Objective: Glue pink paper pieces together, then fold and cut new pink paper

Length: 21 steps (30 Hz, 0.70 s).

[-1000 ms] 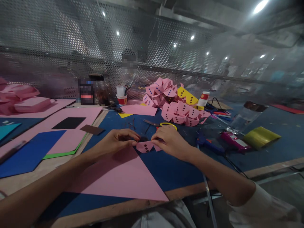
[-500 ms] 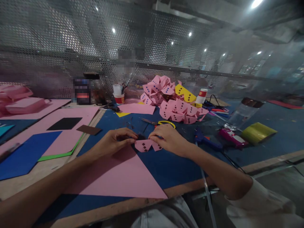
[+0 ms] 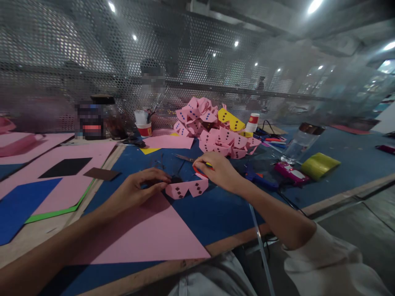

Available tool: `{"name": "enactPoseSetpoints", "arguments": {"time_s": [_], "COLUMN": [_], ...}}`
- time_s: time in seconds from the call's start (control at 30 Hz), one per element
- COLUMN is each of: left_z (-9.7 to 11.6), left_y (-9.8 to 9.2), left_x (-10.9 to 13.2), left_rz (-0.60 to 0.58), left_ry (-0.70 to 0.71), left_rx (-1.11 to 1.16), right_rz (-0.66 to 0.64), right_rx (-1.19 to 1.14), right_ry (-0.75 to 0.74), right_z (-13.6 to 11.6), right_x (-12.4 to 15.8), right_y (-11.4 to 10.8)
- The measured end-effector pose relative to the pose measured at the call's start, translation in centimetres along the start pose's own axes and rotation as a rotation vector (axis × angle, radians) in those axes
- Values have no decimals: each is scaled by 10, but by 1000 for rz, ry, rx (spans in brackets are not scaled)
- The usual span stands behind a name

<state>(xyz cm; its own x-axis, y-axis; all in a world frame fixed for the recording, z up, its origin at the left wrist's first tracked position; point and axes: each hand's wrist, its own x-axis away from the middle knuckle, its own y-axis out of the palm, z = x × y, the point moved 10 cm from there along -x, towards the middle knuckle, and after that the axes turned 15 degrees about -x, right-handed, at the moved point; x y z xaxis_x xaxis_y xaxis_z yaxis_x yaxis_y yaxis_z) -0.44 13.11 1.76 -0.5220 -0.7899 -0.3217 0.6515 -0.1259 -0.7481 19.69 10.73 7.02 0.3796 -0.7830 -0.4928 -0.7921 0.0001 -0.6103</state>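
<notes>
A small pink paper cutout (image 3: 187, 188) with dark diamond marks and a V-shaped notch spans the space below my hands. My left hand (image 3: 145, 185) pinches its left end between thumb and fingers. At the upper right of the cutout, my right hand (image 3: 216, 170) is closed around the red and yellow handles of a pair of scissors (image 3: 184, 158). The blades point left, and the fingers partly hide the handles. A large pink sheet (image 3: 148, 234) lies under my left forearm.
A heap of marked pink cutouts (image 3: 228, 142) and a yellow cutout (image 3: 230, 119) lie behind my hands. To the right are a blue glue gun (image 3: 261, 179), a magenta device (image 3: 290, 172), a yellow roll (image 3: 321, 166) and a clear bottle (image 3: 299, 144). Coloured sheets (image 3: 27, 205) lie left.
My right hand has let go of the cutout and closed on the scissors' handles, uncovering the cutout's right half. My left hand keeps its pinch. The camera view has turned slightly right.
</notes>
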Motion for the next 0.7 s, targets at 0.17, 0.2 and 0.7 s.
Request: {"name": "enactPoseSetpoints", "arguments": {"time_s": [0.17, 0.2, 0.7], "left_z": [0, 0, -5], "left_y": [-1, 0, 5], "left_x": [1, 2, 3], "left_rz": [7, 6, -28], "left_ry": [-1, 1, 1], "left_rx": [-18, -16, 60], "right_rz": [-19, -25, -145], "right_rx": [80, 114, 43], "right_ry": [8, 16, 441], "right_z": [5, 6, 42], "right_x": [0, 0, 10], "right_y": [0, 0, 2]}}
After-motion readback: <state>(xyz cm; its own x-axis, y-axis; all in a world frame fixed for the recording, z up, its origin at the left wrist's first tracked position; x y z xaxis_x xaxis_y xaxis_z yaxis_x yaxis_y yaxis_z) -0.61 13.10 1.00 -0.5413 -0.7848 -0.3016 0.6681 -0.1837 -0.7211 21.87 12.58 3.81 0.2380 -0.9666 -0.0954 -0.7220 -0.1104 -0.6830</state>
